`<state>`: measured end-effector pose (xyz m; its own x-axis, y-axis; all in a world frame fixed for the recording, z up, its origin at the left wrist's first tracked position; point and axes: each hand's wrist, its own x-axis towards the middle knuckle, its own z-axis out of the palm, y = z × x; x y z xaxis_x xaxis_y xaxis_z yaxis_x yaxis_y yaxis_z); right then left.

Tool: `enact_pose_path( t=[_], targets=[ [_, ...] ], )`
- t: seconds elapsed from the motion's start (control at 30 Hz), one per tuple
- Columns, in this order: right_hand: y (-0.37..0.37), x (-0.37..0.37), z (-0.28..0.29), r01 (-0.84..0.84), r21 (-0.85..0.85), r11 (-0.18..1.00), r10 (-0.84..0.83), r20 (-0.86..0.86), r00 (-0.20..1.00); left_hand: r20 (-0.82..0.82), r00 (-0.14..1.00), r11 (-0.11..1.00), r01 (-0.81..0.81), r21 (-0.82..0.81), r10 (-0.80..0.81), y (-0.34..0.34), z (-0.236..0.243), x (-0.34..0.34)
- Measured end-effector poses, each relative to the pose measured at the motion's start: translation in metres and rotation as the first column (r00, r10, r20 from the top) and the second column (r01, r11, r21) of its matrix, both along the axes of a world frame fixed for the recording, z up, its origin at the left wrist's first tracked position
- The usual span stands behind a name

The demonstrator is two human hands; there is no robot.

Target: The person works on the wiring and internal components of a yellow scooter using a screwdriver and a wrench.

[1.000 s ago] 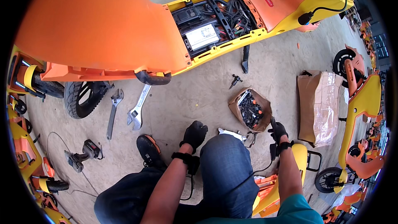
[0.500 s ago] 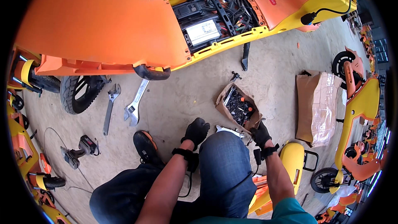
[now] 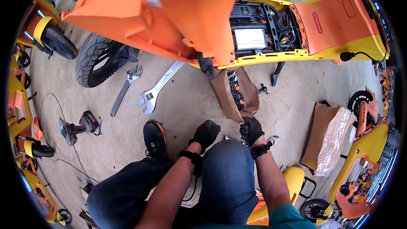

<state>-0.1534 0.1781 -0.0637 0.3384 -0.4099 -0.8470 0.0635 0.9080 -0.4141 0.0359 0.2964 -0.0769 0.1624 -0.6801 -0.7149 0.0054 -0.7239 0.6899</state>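
My right hand [image 3: 252,129], in a black glove, grips the near edge of a small brown cardboard box [image 3: 238,94] that is tipped up on the concrete floor and holds several dark small parts. My left hand [image 3: 206,133], also in a black glove, rests on my right knee with its fingers curled and nothing in it. Just beyond the box lies an orange and yellow scooter body [image 3: 271,29] with its deck open, showing a battery and black wiring.
Two large adjustable wrenches [image 3: 157,89] [image 3: 125,89] lie on the floor to the left, near a black tyre [image 3: 93,63]. An angle grinder [image 3: 78,125] with a cable sits further left. A brown box wrapped in plastic [image 3: 328,138] and more scooter parts stand at the right.
My right hand has pulled the small cardboard box leftward and closer, in front of my knee. My head has moved nearer the scooter, which now fills more of the view.
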Motion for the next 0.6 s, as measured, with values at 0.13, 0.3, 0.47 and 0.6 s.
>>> enact_pose_path(
  t=[0.13, 0.3, 0.47, 0.6],
  targets=[
    [-0.051, 0.040, -0.019, 0.066, -0.032, 0.997, -0.068, -0.071, 0.995, 0.159, 0.980, 0.992, -0.111, -0.052, 0.118, 0.019, -0.023, 0.019],
    [-0.150, 0.076, -0.084, -0.161, -0.388, 0.908, 0.221, 0.116, 0.968, 0.157, 0.961, 0.973, -0.229, -0.015, 0.229, 0.031, -0.013, 0.035],
    [-0.244, 0.053, -0.150, -0.636, -0.752, 0.174, 0.285, -0.579, 0.763, 0.057, 0.931, 0.933, -0.357, -0.054, 0.359, 0.010, -0.002, 0.027],
    [-0.105, 0.125, -0.059, -0.391, -0.342, 0.855, 0.305, -0.280, 0.910, 0.125, 0.932, 0.938, -0.346, 0.021, 0.341, 0.039, 0.000, 0.052]
  ],
)
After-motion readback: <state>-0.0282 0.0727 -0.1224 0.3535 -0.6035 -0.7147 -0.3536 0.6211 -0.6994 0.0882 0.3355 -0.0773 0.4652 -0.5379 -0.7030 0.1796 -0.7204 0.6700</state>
